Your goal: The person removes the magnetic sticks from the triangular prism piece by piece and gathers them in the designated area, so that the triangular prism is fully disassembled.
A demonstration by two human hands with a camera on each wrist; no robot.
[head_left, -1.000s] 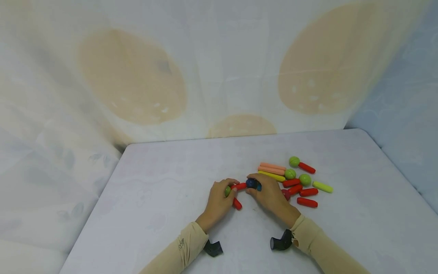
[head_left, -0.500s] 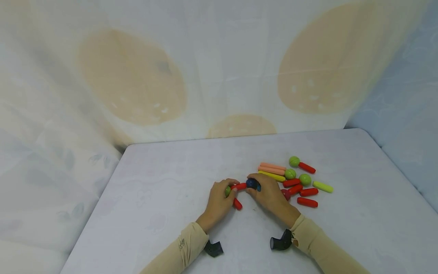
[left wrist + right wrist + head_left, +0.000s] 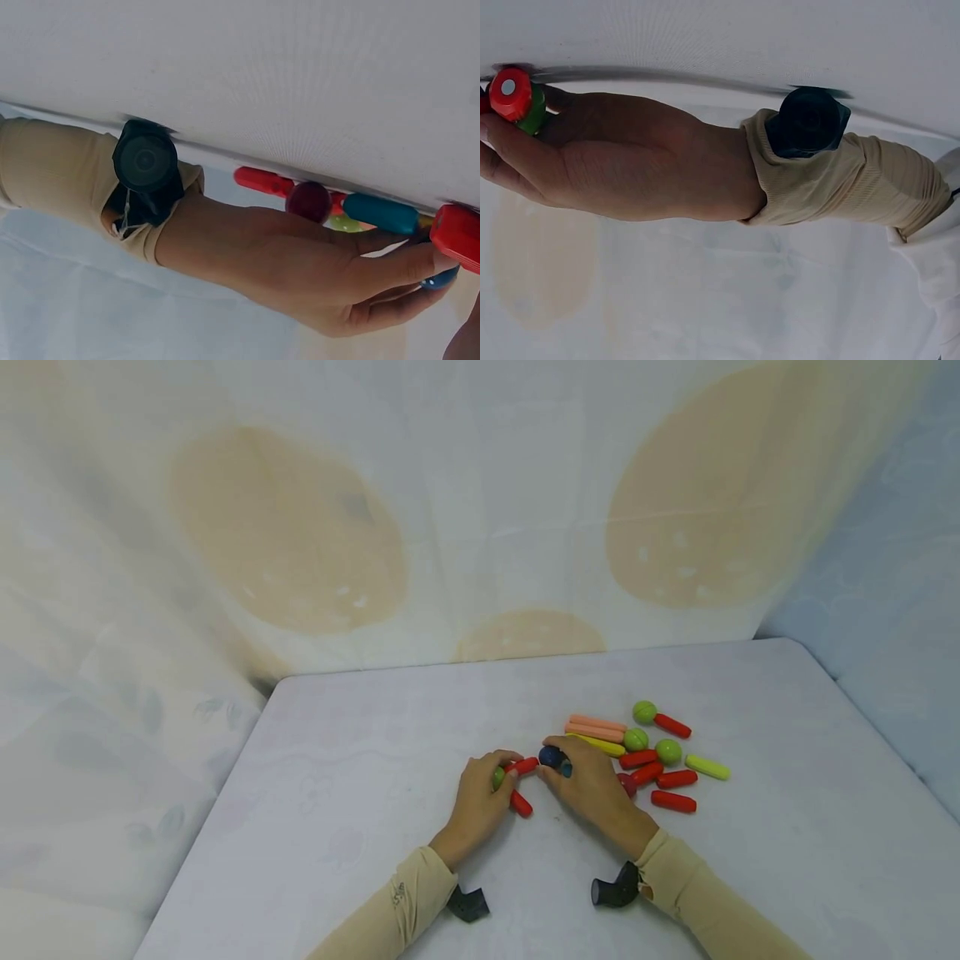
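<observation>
Left hand (image 3: 477, 802) gripped green ball (image 3: 498, 777) with red sticks (image 3: 522, 767) at counter (image 3: 360, 777) centre. Right hand (image 3: 592, 787) pinched blue ball (image 3: 551, 757) at stick's 3 o'clock end. Risk: joint might slip apart; loose pile (image 3: 660, 760) at 3 o'clock could scatter if nudged.

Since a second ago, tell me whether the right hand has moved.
No. In the head view the right hand grips the blue ball at the same spot beside the yellow stick; the slight upward drift matches the whole scene.
</observation>
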